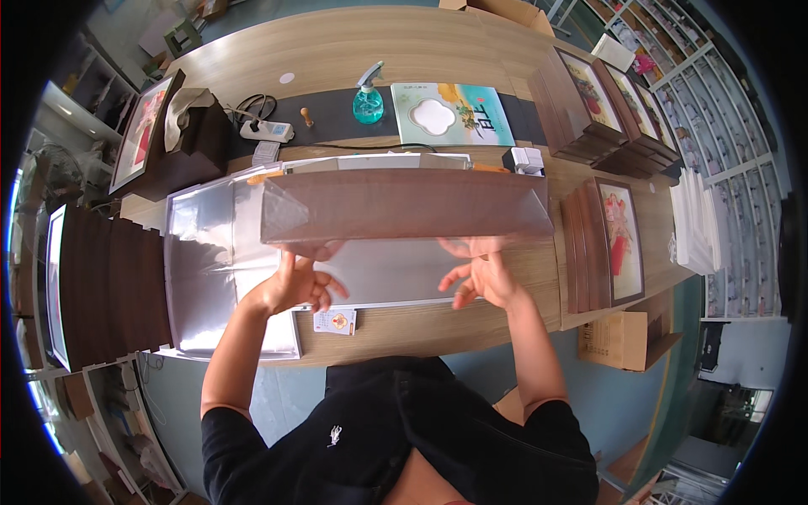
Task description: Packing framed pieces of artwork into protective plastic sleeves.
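Observation:
A long brown picture frame is tilted up in front of me. Its broad side faces up and its corners shine as if wrapped in clear film. My left hand is at the left part of its near lower edge, the thumb side pressed up against it and the other fingers loosely curled. My right hand meets the same edge on the right in a like pose. Some fingertips blur against the frame. Below and between the hands lies a pale grey panel with a light rim.
Silvery sheeting covers the table's left part. Stacked brown frames stand left, more right. Behind are a spray bottle, a power strip, a small wooden-handled tool and a printed box. A card lies near me.

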Tool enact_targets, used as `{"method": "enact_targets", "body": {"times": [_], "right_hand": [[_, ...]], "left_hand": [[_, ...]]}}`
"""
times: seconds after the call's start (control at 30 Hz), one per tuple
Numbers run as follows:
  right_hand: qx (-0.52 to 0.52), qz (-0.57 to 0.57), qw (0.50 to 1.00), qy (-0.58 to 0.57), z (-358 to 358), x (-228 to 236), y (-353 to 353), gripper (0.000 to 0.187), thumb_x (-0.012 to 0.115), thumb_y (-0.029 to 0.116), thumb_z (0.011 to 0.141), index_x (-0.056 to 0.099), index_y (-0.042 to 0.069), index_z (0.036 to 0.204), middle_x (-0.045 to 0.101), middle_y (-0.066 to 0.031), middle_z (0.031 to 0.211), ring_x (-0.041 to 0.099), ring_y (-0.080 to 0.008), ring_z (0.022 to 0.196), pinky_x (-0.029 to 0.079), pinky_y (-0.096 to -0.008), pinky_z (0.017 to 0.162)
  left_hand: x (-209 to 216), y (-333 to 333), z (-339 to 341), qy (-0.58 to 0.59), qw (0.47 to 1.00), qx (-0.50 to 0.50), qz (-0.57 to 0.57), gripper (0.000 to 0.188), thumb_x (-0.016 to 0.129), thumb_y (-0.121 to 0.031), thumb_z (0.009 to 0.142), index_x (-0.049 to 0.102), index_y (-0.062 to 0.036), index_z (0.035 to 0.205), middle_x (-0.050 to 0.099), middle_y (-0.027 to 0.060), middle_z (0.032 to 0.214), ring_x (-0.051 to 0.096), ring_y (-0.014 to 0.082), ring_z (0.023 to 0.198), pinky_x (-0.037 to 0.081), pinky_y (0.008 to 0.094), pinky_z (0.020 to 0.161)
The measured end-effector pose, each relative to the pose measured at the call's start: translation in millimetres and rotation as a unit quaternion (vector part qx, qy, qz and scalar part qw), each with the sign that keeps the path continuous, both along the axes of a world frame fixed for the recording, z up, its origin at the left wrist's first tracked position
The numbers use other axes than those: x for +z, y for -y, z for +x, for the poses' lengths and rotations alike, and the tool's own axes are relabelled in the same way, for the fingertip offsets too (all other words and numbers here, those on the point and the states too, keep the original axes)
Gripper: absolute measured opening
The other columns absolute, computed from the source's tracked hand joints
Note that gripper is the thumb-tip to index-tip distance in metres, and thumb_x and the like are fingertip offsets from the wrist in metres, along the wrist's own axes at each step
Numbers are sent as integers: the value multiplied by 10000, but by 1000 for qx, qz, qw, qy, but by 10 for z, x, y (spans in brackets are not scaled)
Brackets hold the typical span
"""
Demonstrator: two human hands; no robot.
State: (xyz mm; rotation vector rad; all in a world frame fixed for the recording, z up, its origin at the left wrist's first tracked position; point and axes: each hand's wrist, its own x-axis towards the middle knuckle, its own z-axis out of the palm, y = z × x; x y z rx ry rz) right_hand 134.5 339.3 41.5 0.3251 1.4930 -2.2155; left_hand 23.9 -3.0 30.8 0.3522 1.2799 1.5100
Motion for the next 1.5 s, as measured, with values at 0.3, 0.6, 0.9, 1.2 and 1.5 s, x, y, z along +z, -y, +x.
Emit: {"method": "enact_targets", "body": {"times": [0.3, 0.6, 0.9, 1.2, 1.5], "right_hand": [[-126, 174, 943, -254, -713, 113, 5, 552, 393, 449, 932, 252, 176, 1390, 170, -155, 1449, 171, -269, 1341, 245, -404, 1058], [-283, 177, 895, -296, -695, 76, 386, 481, 684, 413, 779, 578, 12, 1021, 579, -25, 936, 541, -117, 850, 436, -255, 788], [-317, 158, 801, -484, -701, -363, 382, 336, 709, 400, 756, 574, 93, 727, 497, 34, 702, 437, -67, 597, 357, -221, 537], [-269, 133, 832, -466, -620, -400, 377, 352, 696, 420, 769, 594, 105, 649, 456, 50, 555, 420, -70, 515, 358, -220, 531], [-328, 215, 790, -471, -760, -369, 374, 428, 660, 490, 768, 560, 77, 709, 484, 29, 653, 440, -79, 581, 358, -234, 543]], "left_hand": [[495, -311, -362, -196, 960, 190, 66, 698, 168, -604, 909, 186, -138, 1428, 127, 42, 1489, 137, 242, 1367, 145, 427, 1086], [226, -674, -299, -291, 854, 430, 31, 668, 680, -474, 744, 475, 1, 1165, 541, 47, 994, 480, 143, 923, 389, 298, 849], [-474, -631, -123, -311, 837, 427, 140, 426, 703, -433, 733, 501, -77, 848, 485, -24, 800, 435, 89, 741, 349, 246, 657], [-504, -584, -85, -360, 814, 446, 97, 511, 673, -528, 736, 489, -62, 640, 454, -22, 661, 411, 94, 659, 346, 249, 607], [-328, -724, -244, -470, 756, 453, 52, 648, 452, -659, 815, 534, -17, 847, 485, -11, 717, 421, 87, 640, 334, 234, 546]]}}
